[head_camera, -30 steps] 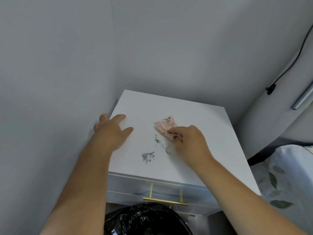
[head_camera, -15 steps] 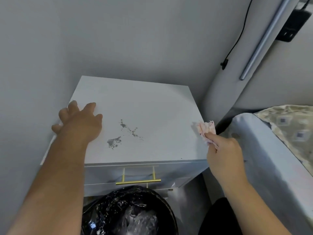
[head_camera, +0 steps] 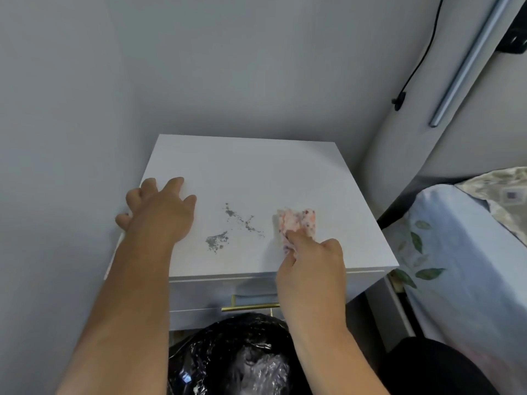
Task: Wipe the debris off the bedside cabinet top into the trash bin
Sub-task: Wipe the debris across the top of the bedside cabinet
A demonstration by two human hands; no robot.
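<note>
The white bedside cabinet top (head_camera: 256,172) carries grey debris: a clump (head_camera: 216,241) near the front and a thin trail (head_camera: 242,219) behind it. My right hand (head_camera: 310,263) pinches a pink-speckled cloth (head_camera: 298,223) and presses it flat on the top, just right of the trail. My left hand (head_camera: 161,212) rests palm down with fingers spread on the cabinet's left edge. Below the cabinet's front stands the trash bin (head_camera: 233,357), lined with a black bag; my arms hide part of its rim.
Grey walls close in behind and to the left of the cabinet. A drawer with a brass handle (head_camera: 251,306) faces me. A bed with a leaf-print sheet (head_camera: 456,266) stands to the right. A black cable (head_camera: 419,61) and a metal bar (head_camera: 467,61) run along the right wall.
My right hand swung with the cloth out past the cabinet's right edge, then came back onto the top beside the debris. The debris and my left hand have stayed put.
</note>
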